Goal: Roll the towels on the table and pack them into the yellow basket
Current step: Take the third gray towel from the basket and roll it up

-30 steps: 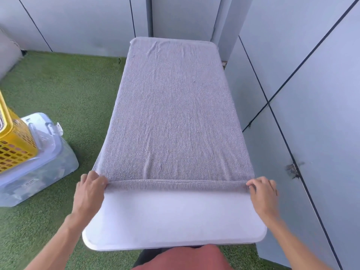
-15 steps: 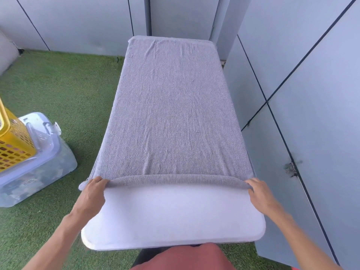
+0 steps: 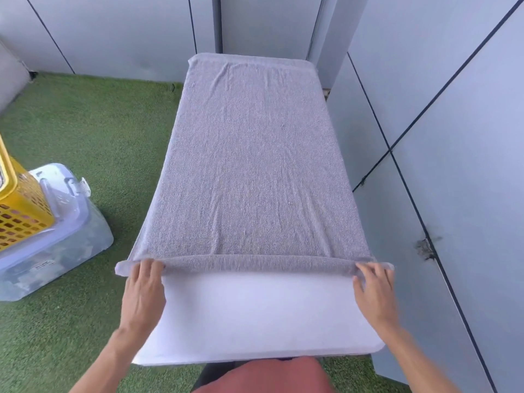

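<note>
A grey towel (image 3: 249, 165) lies flat along the white table (image 3: 255, 316), covering all but the near end. Its near edge is turned over into a thin roll (image 3: 255, 263) running across the table. My left hand (image 3: 143, 293) presses on the roll's left end with fingers spread over it. At the right end, my right hand (image 3: 373, 293) does the same. The yellow basket (image 3: 19, 202) stands at the far left, partly cut off by the frame edge.
The basket sits on a clear plastic lidded box (image 3: 56, 239) on green artificial turf (image 3: 93, 123). Grey wall panels (image 3: 453, 137) run close along the table's right side and behind its far end.
The near edge of the towel has been rolled over from a flat fold into a small tube. Both hands moved slightly away from me with it.
</note>
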`<state>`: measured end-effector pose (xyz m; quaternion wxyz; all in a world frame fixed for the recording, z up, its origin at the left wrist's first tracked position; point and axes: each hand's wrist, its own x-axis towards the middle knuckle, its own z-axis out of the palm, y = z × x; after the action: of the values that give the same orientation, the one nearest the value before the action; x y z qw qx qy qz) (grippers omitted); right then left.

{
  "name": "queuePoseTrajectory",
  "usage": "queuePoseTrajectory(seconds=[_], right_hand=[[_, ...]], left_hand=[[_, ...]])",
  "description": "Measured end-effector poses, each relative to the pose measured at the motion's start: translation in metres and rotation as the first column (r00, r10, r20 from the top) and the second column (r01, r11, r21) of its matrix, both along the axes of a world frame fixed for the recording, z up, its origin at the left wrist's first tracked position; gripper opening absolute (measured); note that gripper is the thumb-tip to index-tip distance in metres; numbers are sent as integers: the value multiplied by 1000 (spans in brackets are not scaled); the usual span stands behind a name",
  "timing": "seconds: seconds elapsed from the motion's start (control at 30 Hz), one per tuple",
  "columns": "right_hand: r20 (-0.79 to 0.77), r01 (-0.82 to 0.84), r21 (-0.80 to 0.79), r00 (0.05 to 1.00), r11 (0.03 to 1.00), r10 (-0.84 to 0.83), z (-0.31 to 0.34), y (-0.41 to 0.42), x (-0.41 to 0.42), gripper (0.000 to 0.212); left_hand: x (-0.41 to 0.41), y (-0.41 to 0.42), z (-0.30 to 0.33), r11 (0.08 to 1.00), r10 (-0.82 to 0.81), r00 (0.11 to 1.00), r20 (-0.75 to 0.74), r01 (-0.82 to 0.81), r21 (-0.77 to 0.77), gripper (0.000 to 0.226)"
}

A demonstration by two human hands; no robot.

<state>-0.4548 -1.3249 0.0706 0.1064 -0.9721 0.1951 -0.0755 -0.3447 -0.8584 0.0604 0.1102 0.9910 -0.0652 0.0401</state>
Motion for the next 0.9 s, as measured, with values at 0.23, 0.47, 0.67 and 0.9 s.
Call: queuePoseTrajectory(seconds=[0.23, 0.47, 0.67, 0.9], right_hand=[[-189, 19, 129, 982, 991, 6, -3, -19, 25, 37], [-516, -45, 236, 841, 971, 164, 16, -50, 20, 38], [-448, 185, 494, 892, 849, 66, 43, -51, 30, 34], [-79, 31, -43, 996, 999, -35, 10, -7, -5, 29]], left_hand=[[29, 2, -11, 999, -13, 990, -137, 7, -45, 40], [40, 24, 6, 993, -117, 901, -418, 98, -65, 28], [59, 26, 18, 966, 14, 886, -463, -130, -221, 19], [4, 9, -1, 995, -91, 995, 36, 89, 55, 30]])
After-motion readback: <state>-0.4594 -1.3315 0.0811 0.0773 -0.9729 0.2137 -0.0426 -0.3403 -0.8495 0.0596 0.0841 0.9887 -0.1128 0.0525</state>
